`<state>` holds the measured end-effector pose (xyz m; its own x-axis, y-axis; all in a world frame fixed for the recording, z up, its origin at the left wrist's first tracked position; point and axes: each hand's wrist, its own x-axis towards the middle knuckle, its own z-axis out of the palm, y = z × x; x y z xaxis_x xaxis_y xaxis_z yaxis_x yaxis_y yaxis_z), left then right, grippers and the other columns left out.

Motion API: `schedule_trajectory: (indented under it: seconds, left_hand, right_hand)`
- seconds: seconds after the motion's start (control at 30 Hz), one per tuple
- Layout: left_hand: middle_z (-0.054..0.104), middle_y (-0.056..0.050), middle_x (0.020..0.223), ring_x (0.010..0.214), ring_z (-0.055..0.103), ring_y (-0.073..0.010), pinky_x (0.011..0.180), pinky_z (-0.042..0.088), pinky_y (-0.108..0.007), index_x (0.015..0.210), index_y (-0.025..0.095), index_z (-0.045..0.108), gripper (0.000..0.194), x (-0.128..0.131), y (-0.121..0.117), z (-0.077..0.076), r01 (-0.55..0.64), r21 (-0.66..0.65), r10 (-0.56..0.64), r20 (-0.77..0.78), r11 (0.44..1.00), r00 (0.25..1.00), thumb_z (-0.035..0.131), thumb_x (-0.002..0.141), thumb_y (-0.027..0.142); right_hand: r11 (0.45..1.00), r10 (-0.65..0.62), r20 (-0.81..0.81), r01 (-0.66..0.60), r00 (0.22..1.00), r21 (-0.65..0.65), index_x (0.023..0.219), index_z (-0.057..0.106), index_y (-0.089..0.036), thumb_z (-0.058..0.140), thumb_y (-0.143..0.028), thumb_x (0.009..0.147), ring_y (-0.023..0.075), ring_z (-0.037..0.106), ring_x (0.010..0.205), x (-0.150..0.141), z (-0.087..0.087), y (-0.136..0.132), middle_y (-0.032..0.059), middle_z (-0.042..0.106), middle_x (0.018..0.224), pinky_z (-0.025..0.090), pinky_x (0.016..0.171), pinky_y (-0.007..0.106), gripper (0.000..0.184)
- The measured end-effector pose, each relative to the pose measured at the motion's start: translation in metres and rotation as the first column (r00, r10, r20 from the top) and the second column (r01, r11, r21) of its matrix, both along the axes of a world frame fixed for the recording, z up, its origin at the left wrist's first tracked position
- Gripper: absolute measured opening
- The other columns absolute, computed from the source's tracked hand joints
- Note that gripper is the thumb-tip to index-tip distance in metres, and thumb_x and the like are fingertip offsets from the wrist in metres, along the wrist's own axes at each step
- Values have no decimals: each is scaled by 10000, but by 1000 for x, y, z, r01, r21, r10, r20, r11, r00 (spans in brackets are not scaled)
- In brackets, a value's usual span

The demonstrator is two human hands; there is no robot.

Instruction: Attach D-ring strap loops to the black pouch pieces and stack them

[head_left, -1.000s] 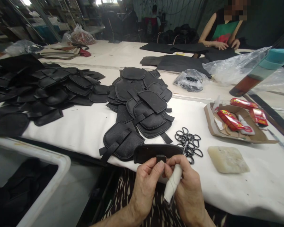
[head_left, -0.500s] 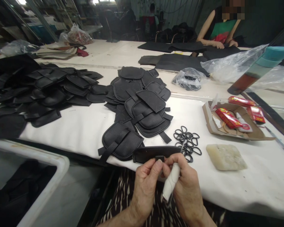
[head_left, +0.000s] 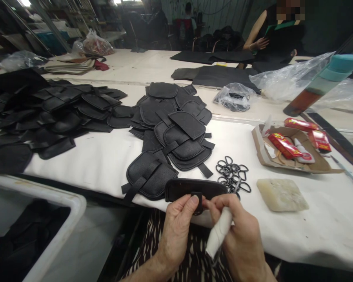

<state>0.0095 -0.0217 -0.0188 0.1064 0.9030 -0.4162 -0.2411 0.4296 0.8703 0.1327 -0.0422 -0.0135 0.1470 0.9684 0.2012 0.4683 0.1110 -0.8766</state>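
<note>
My left hand [head_left: 178, 227] pinches a black leather piece [head_left: 179, 187] with piped edges, thumb pressed on its short black strap [head_left: 196, 199]. A dark curved edge shows below the strap; I cannot tell whether it is a ring. In the palm of my right hand [head_left: 241, 231] lies a tool with a white wrapped handle [head_left: 219, 231]; its thin metal tip points away, over the loose rings. The fingertips of that hand meet beside the strap, and whatever they pinch is hidden. Black D-rings [head_left: 231, 168] lie in a small heap just beyond my right hand.
Black leather pieces [head_left: 182, 137] are piled ahead, with a larger heap [head_left: 55, 102] leftward. At right are a cardboard tray [head_left: 306, 166] of red boxes, a yellowish block [head_left: 282, 194] and a tilted bottle [head_left: 314, 86]. A white bin [head_left: 79, 203] stands lower left. A co-worker [head_left: 259, 35] is opposite.
My right hand and the white-handled tool have shifted slightly right and down, away from the strap. More of the strap shows. The co-worker opposite has lifted a black sheet.
</note>
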Motion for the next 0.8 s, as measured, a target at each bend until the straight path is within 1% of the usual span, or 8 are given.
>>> schedule_trajectory:
  seconds: [0.07,0.13,0.17,0.23,0.33,0.43,0.53,0.8]
  left_hand:
    - [708,-74,804,817,610,-201,798,428,-294,872,144,722,297,-1,1,1,3,-4,-3,19,1000,1000,563,842,392]
    - [715,-90,798,795,625,-205,805,439,-315,875,130,720,302,-1,3,3,22,-18,-20,66,1000,998,556,848,382]
    - [716,-94,793,777,630,-203,801,446,-320,868,125,718,299,-1,3,5,26,-28,-23,93,999,995,557,848,376]
    - [717,-94,771,737,635,-193,787,458,-321,830,119,711,281,-1,4,9,27,-54,-20,140,998,990,567,843,360]
    - [715,-82,719,690,640,-181,752,476,-310,776,121,695,241,-3,5,16,17,-118,6,193,993,981,598,822,337]
    - [711,-75,687,664,645,-175,726,488,-301,752,124,690,234,-7,7,26,7,-141,23,208,990,978,626,800,344]
    - [711,-68,687,660,650,-175,728,486,-297,771,133,691,232,-12,9,31,-13,-108,32,172,994,985,644,783,359]
    - [725,-63,748,725,658,-182,777,471,-308,815,150,700,206,-12,16,19,-55,-86,65,116,995,991,635,794,344]
  right_hand:
    - [971,-130,107,105,986,215,824,521,-230,599,-191,828,178,608,725,8,1,3,36,637,790,479,667,300,88]
    - [943,-184,131,138,974,303,864,529,-228,644,-175,785,222,604,893,15,2,10,83,645,983,468,791,372,149]
    - [958,-148,98,118,984,260,868,523,-229,642,-180,784,227,601,924,17,2,15,88,642,1038,468,805,383,154]
    - [997,-27,-81,33,996,67,830,490,-232,614,-203,805,199,617,862,21,2,26,61,658,1022,489,741,340,129]
    - [990,31,-385,-82,922,-118,761,432,-229,637,-233,792,137,589,690,21,3,40,-9,661,844,469,614,248,207]
    - [987,54,-497,-123,866,-108,755,437,-222,682,-232,751,122,567,655,18,8,48,-25,654,807,455,603,232,245]
    - [984,107,-523,-166,846,-67,751,450,-219,685,-222,746,119,572,647,14,14,52,-21,662,825,459,600,234,235]
    - [983,138,-481,-179,866,-39,751,457,-218,667,-207,759,125,559,688,13,6,60,-18,654,825,440,627,237,211]
